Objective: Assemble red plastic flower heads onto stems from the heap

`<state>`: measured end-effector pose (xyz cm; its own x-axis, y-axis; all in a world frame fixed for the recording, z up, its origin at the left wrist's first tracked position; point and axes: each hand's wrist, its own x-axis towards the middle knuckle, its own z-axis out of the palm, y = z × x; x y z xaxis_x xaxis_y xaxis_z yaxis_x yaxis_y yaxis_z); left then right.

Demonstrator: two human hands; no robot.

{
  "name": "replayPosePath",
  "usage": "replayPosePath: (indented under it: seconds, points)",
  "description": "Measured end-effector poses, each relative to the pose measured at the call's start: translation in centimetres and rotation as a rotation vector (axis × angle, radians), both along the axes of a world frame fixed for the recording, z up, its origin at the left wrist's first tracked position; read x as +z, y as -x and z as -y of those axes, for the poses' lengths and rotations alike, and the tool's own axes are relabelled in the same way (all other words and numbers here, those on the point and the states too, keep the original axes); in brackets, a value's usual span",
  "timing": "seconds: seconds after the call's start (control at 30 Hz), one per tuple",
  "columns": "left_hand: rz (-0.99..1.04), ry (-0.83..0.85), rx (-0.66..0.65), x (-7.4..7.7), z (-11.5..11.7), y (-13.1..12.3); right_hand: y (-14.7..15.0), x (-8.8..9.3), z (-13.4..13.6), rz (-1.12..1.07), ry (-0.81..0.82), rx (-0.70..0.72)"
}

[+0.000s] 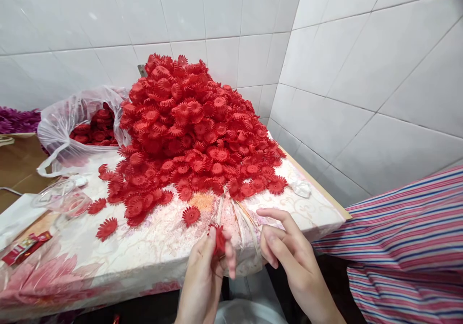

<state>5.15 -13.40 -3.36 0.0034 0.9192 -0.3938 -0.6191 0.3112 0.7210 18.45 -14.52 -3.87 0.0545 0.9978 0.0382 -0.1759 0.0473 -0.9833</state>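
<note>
A red flower piece (218,240) is pinched between the thumb and fingers of my left hand (207,266), at the table's front edge. To its right, my right hand (292,251) has its index finger stretched out and the others loosely bent, with nothing visible in it. Thin pale strands (246,218) lie on the table edge between and beyond the hands. A large heap of red flower pieces (202,136) rises behind them. One loose red flower (191,215) lies just beyond my left hand.
A clear plastic bag (58,131) with red pieces stands left of the heap, near a cardboard box (21,162). A red wrapper (27,248) lies front left. Striped cloth (405,227) hangs at right. Below the edge is a whitish container (249,314). Tiled walls stand behind.
</note>
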Motion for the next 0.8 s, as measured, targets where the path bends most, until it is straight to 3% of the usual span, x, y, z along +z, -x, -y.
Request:
replayPosePath:
  seconds: [0.17, 0.4, 0.53, 0.67, 0.73, 0.8]
  points:
    - [-0.228, -0.116, -0.038, -0.4, 0.6, 0.0, -0.1, 0.6, 0.1, 0.010, 0.014, -0.002]
    - [-0.419, -0.173, -0.190, -1.1, 0.7, 0.7, 0.7, 1.6, 0.8, 0.083, -0.068, 0.113]
    - [-0.407, -0.249, -0.367, -1.4, 0.5, 1.0, 0.9, 1.5, 0.9, 0.174, -0.081, 0.225]
    - [-0.438, -0.291, -0.363, -0.9, 1.0, 0.7, 1.0, 1.6, 0.9, 0.139, -0.026, 0.257]
    - [-0.509, -0.291, -0.343, -0.6, 1.2, 1.0, 0.7, 1.6, 0.7, 0.052, -0.019, 0.145]
    - [-0.658, -0.302, -0.232, -0.3, 1.0, 2.1, 0.1, 1.5, -0.1, 0.009, -0.113, -0.173]
